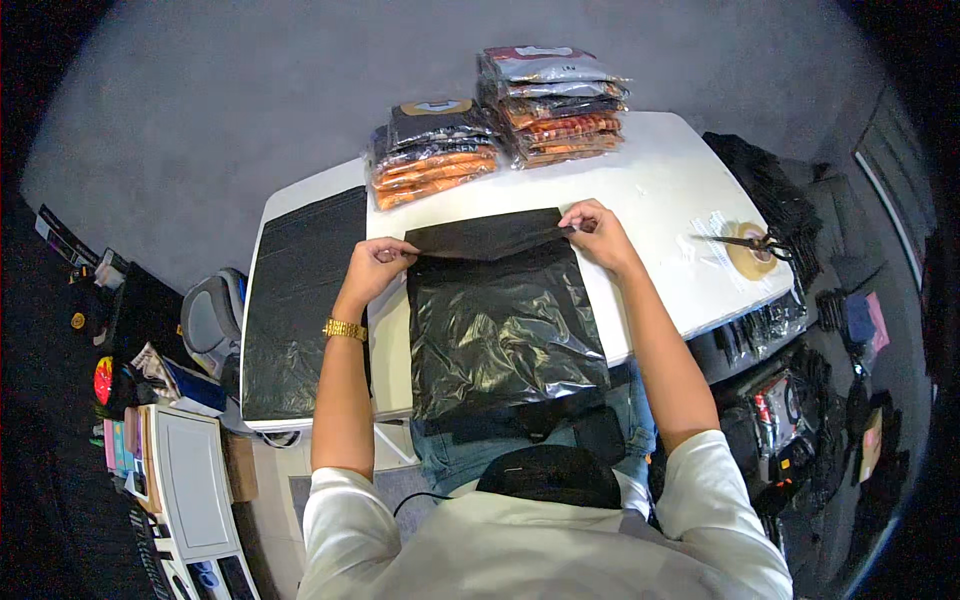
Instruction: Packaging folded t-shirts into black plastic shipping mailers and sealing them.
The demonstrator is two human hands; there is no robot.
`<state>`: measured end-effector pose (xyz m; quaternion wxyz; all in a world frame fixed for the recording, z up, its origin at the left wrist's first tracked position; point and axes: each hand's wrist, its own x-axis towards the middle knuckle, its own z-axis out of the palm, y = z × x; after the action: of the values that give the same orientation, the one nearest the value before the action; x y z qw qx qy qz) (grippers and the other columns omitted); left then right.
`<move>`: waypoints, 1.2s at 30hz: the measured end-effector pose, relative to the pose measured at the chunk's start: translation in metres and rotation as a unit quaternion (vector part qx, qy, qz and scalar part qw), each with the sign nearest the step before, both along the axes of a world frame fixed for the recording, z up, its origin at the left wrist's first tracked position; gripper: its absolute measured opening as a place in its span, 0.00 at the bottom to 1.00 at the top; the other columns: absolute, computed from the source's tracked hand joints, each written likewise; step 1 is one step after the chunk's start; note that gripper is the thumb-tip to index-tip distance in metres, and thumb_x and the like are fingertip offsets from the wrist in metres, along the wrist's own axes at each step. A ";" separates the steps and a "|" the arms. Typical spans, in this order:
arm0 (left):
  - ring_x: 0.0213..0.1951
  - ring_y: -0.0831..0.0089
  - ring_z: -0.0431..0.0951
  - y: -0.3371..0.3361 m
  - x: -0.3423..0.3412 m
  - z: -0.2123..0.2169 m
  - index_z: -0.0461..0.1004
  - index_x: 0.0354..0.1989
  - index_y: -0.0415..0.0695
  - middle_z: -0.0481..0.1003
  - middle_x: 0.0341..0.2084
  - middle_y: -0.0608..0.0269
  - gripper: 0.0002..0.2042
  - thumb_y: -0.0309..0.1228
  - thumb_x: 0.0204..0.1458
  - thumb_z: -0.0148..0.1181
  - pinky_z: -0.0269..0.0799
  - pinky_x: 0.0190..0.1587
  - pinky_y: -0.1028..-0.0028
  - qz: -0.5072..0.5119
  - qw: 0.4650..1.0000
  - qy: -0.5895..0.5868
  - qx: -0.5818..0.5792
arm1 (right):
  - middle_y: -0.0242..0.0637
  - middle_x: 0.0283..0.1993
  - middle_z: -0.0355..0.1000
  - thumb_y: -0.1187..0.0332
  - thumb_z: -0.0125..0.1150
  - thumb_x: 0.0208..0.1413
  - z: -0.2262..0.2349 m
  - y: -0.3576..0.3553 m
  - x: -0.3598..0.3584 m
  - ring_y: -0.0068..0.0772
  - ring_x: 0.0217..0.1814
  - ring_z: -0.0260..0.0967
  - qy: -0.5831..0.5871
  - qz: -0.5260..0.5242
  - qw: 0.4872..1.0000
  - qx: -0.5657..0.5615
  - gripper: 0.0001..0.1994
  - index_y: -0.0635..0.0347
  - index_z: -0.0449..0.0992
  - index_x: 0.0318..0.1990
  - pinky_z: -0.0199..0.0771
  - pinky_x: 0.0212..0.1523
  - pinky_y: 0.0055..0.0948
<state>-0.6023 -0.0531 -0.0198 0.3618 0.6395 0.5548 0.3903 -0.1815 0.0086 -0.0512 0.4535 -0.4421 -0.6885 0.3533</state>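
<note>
A glossy black plastic bag (500,330) lies in front of me, its near end reaching over the table's front edge toward my lap. My left hand (378,265) pinches the bag's far left corner, fingers closed. At the opposite far corner, my right hand (597,232) grips the edge between thumb and fingers. Between both hands a matte black flap stretches across the top of the bag. Whatever the bag contains is hidden. To the left, beside my left forearm, a flat stack of black plastic bags (305,310) rests on the white table (655,190).
Two piles of clear-wrapped folded garments, a lower one (435,160) and a taller one (560,110), stand at the table's back. Black-handled scissors (765,243) lie on a tape roll (745,262) at right. A white cabinet (195,485) and a grey chair (208,315) stand at left.
</note>
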 end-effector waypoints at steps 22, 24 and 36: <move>0.30 0.70 0.79 -0.009 -0.008 0.010 0.90 0.41 0.43 0.84 0.33 0.57 0.14 0.17 0.48 0.65 0.77 0.39 0.69 -0.038 0.976 0.207 0.062 | 0.32 0.40 0.71 0.86 0.68 0.49 0.010 -0.019 0.006 0.29 0.44 0.70 -0.165 0.011 0.986 0.019 0.15 0.55 0.89 0.39 0.73 0.51 0.28; 0.27 0.71 0.79 -0.008 -0.010 0.011 0.89 0.44 0.40 0.84 0.30 0.57 0.14 0.18 0.49 0.63 0.77 0.36 0.70 -0.032 0.987 0.156 0.025 | 0.32 0.42 0.73 0.83 0.66 0.54 0.006 -0.016 0.011 0.28 0.43 0.70 -0.149 0.038 0.988 0.000 0.13 0.57 0.88 0.45 0.73 0.51 0.29; 0.33 0.66 0.86 0.074 -0.013 -0.002 0.89 0.45 0.43 0.85 0.29 0.57 0.15 0.39 0.55 0.74 0.80 0.41 0.68 0.047 0.970 0.239 0.008 | 0.38 0.39 0.76 0.59 0.76 0.57 0.007 0.060 -0.005 0.31 0.42 0.73 -0.159 -0.051 0.986 -0.023 0.17 0.59 0.87 0.49 0.76 0.45 0.33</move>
<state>-0.6154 0.0212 -0.0214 0.1949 0.6902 0.6513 0.2477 -0.1862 0.0690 -0.0442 0.3450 -0.5378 -0.7200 0.2709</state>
